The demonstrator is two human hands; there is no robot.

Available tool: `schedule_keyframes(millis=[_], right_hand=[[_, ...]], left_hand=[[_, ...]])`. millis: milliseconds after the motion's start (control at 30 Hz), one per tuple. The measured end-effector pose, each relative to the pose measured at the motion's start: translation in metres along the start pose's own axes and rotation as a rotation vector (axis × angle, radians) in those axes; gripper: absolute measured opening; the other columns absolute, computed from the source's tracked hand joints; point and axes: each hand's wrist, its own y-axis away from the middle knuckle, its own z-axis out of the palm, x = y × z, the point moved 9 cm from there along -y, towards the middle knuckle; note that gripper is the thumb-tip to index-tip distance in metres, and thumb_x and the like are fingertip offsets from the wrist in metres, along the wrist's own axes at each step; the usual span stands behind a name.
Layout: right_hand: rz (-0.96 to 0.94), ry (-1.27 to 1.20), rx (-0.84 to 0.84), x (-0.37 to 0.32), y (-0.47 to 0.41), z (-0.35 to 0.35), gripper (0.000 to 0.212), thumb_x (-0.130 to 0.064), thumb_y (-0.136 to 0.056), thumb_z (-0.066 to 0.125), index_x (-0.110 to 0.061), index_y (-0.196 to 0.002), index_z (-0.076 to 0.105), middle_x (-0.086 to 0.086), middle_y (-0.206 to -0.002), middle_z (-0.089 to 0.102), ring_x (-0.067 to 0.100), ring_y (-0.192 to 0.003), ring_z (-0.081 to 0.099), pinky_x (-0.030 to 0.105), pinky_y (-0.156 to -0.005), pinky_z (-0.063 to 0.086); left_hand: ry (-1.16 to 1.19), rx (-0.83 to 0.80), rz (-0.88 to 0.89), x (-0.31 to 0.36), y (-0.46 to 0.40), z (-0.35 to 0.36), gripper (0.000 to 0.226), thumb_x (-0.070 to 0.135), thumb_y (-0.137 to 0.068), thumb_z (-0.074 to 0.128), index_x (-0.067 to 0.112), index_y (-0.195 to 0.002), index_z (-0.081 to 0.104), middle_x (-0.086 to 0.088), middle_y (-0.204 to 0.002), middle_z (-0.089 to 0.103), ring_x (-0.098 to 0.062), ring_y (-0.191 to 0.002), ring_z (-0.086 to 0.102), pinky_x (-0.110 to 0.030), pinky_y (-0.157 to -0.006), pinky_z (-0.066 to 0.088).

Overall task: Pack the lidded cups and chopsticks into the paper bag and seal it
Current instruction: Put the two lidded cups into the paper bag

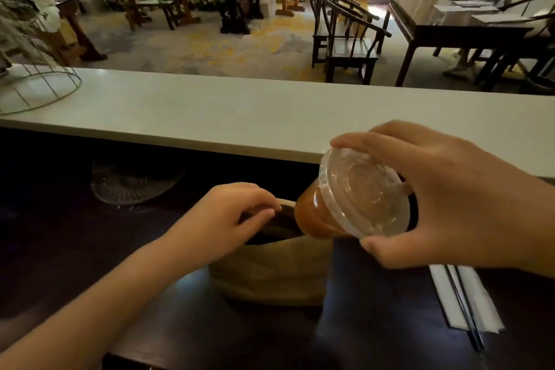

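right hand (444, 204) gripped lidded cup (354, 198) by its clear lid, tilted, orange contents showing, above bag mouth | left hand (228, 216) at 9 o'clock pinched paper bag (270, 267) rim, held open | chopsticks (464, 306) on white napkin (477, 312) at 4 o'clock, dark counter (375, 324)

We see the paper bag (270, 273) standing open on the dark tabletop (90, 249), its mouth partly taken up at 9 o'clock by our left hand (228, 219) pinching the rim. At 2 o'clock of the mouth our right hand (444, 204) holds the lidded cup (351, 201) tilted over it. The chopsticks (464, 306) lie at 4 o'clock, apart from the bag. The white ledge (270, 114) bounds 12 o'clock.
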Motion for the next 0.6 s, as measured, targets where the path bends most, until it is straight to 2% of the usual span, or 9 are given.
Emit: schedule_keyframes(millis=[67, 167, 267, 367, 467, 600], right_hand=[[0.006, -0.007, 0.006, -0.003, -0.017, 0.007, 0.088, -0.068, -0.050, 0.050, -0.049, -0.131, 0.022, -0.015, -0.118, 0.045, 0.009, -0.097, 0.051, 0.021, -0.074, 0.050], [0.008, -0.031, 0.014, -0.011, -0.038, 0.018, 0.088, -0.067, -0.052, 0.053, -0.046, -0.132, 0.023, -0.013, -0.120, 0.044, 0.009, -0.101, 0.050, 0.024, -0.077, 0.051], [0.006, -0.048, -0.020, -0.024, -0.054, 0.033, 0.089, -0.063, -0.054, 0.060, -0.045, -0.133, 0.021, -0.013, -0.121, 0.042, 0.008, -0.102, 0.047, 0.022, -0.078, 0.050], [-0.001, -0.033, -0.092, -0.037, -0.066, 0.057, 0.091, -0.062, -0.057, 0.062, -0.042, -0.135, 0.020, -0.012, -0.123, 0.040, 0.008, -0.101, 0.047, 0.022, -0.080, 0.050], [0.017, 0.026, -0.195, -0.046, -0.076, 0.087, 0.090, -0.058, -0.060, 0.064, -0.038, -0.136, 0.019, -0.010, -0.119, 0.040, 0.009, -0.098, 0.047, 0.025, -0.081, 0.050], [0.049, 0.098, -0.271, -0.047, -0.091, 0.124, 0.080, -0.058, -0.060, 0.066, -0.032, -0.128, 0.033, -0.004, -0.113, 0.047, 0.013, -0.092, 0.049, 0.030, -0.077, 0.052]], left_hand=[[-0.227, -0.150, 0.021, -0.026, -0.008, 0.012, 0.022, 0.029, -0.088, 0.056, 0.024, -0.108, 0.065, 0.009, -0.102, 0.064, -0.002, -0.089, 0.058, -0.028, -0.081, 0.052], [-0.396, -0.312, 0.028, -0.055, -0.007, 0.032, 0.037, 0.042, -0.085, 0.055, 0.027, -0.118, 0.058, 0.010, -0.120, 0.057, -0.007, -0.103, 0.056, -0.029, -0.085, 0.051], [-0.385, -0.325, 0.056, -0.067, -0.001, 0.033, 0.065, 0.065, -0.071, 0.053, 0.033, -0.128, 0.047, 0.016, -0.128, 0.052, -0.005, -0.110, 0.052, -0.028, -0.087, 0.050], [-0.382, -0.309, 0.080, -0.072, 0.003, 0.031, 0.083, 0.076, -0.063, 0.049, 0.031, -0.132, 0.040, 0.011, -0.133, 0.048, -0.007, -0.115, 0.046, -0.025, -0.097, 0.042], [-0.334, -0.318, 0.103, -0.074, 0.006, 0.034, 0.090, 0.080, -0.064, 0.045, 0.031, -0.138, 0.031, 0.009, -0.144, 0.038, -0.007, -0.128, 0.036, -0.030, -0.106, 0.035], [-0.317, -0.338, 0.102, -0.077, 0.012, 0.040, 0.099, 0.082, -0.063, 0.041, 0.031, -0.144, 0.016, 0.006, -0.153, 0.024, -0.009, -0.141, 0.017, -0.036, -0.115, 0.022]])
